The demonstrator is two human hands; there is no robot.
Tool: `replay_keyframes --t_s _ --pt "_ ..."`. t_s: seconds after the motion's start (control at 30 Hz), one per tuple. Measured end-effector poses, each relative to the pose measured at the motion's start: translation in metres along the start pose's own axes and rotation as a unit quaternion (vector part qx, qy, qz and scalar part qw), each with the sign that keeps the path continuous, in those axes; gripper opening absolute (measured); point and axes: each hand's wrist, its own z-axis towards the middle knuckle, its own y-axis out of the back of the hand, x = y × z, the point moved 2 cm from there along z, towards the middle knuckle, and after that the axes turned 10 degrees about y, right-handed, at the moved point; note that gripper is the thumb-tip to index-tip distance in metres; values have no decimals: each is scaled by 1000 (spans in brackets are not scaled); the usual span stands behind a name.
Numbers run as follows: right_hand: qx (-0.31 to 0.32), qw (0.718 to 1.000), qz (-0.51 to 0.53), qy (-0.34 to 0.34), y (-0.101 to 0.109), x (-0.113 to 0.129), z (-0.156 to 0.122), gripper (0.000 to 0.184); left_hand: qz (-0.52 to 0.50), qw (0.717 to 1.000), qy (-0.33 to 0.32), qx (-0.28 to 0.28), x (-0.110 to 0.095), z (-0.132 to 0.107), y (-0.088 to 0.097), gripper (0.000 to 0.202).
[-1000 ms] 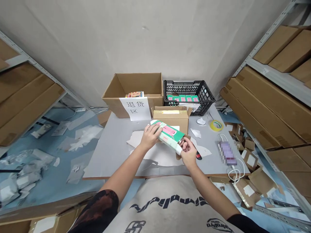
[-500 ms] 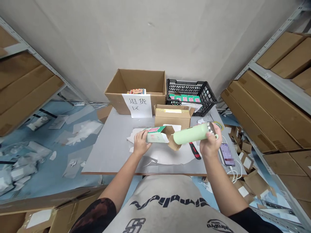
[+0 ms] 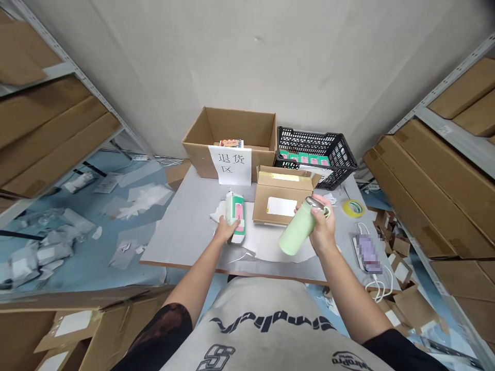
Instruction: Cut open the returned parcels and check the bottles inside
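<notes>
My right hand [image 3: 322, 230] is closed round the upper end of a pale green bottle [image 3: 297, 232] with a silver lid, held tilted above the grey table [image 3: 181, 232]. My left hand [image 3: 225, 231] grips a green and pink product carton [image 3: 235, 216], which stands on the table at the left of a small open cardboard box [image 3: 284, 198] with a white label. White paper sheets [image 3: 266, 246] lie under both.
A large open cardboard box [image 3: 235, 139] with a paper sign and a black crate [image 3: 315, 154] of green packs stand at the table's back. A yellow tape roll [image 3: 353, 207] and a phone [image 3: 366, 251] lie right. Shelves of cartons flank both sides; the floor is littered.
My right hand drew the green bottle out of the carton and tilted it downward. My left hand moved the carton left and stood it up on the table.
</notes>
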Motion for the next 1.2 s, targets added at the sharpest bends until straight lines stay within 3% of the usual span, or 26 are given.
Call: replay_keyframes --t_s 0.07,0.13,0.2,0.23,0.27,0.33,0.37,0.43,0.47,0.57,0.67,0.77,0.9,1.0,1.13,1.2 --pt "19 999 -2 -26 -2 -7 1 50 10 1000 4 -3 -3 -2 -3 94" --pt "35 998 -1 -50 -4 -14 4 51 11 999 -31 -35 -12 -14 0 87" --pt "54 996 3 -68 -11 -21 8 49 -20 991 -121 -49 -31 -36 3 73" --pt "65 995 7 -74 -16 -25 11 49 -54 982 -182 -26 -43 -51 3 65" --pt "79 994 13 -79 -22 -28 14 48 -102 966 -234 31 -57 -67 2 59" --pt "112 989 34 -91 -38 -35 20 47 -178 906 -294 248 -84 -100 -7 55" --pt "130 986 45 -100 -47 -38 22 46 -206 870 -293 339 -97 -114 -12 57" --pt "155 979 46 -120 -60 -42 27 44 -260 833 -262 411 -114 -133 -19 62" --pt "161 978 30 -130 -63 -44 28 43 -287 829 -238 417 -119 -137 -22 64" --pt "141 976 -74 -147 -61 -48 25 42 -344 849 -180 357 -122 -135 -24 64" --pt "135 967 -136 -171 -54 -52 12 40 -358 869 -169 297 -116 -125 -22 60" --pt "167 961 -108 -193 -56 -54 -3 40 -359 870 -158 297 -110 -120 -20 49" --pt "159 963 -99 -194 -61 -54 -11 38 -323 881 -158 308 -105 -119 -12 34" --pt "135 968 -79 -197 -65 -57 -16 38 -304 883 -198 297 -100 -120 -1 45" --pt "92 980 -67 -163 -77 -63 -34 52 -247 912 -248 211 -90 -116 12 62" --pt "76 985 -59 -147 -85 -65 -44 58 -225 918 -258 197 -83 -113 16 67"
